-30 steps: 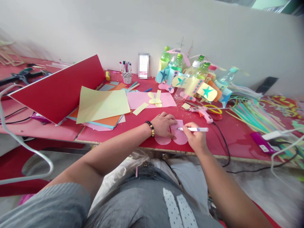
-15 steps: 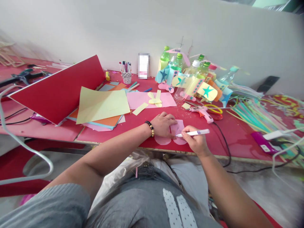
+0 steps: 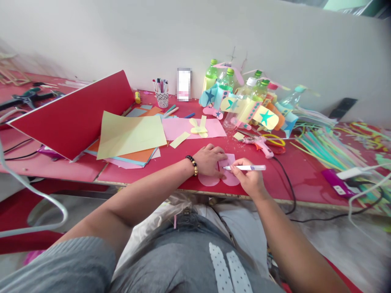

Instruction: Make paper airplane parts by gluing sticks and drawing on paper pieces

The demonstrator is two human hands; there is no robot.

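Pink paper cutouts (image 3: 233,180) with rounded lower ends lie near the table's front edge. My left hand (image 3: 210,160) rests flat over them, fingers spread and pressing them down, hiding part of the paper. A white marker (image 3: 252,167) is pinched in my right hand (image 3: 249,179), its tip on or just above the pink paper beside my left fingers. Whether the tip touches, I cannot tell. Behind my left hand, yellow paper strips (image 3: 199,129) form a small propeller-like shape on a flat pink sheet (image 3: 177,127).
Yellow paper (image 3: 132,136) tops a stack at left, before a leaning red board (image 3: 79,114). A glue gun (image 3: 261,144) with a cord lies at right. Behind stand decorated bottles (image 3: 226,83), a pen cup (image 3: 161,99) and a phone (image 3: 184,84). Colored strips (image 3: 320,150) spread rightward.
My right hand has shifted the marker slightly up the pink paper, away from me, and the marker lies more level. My left hand stays in place.
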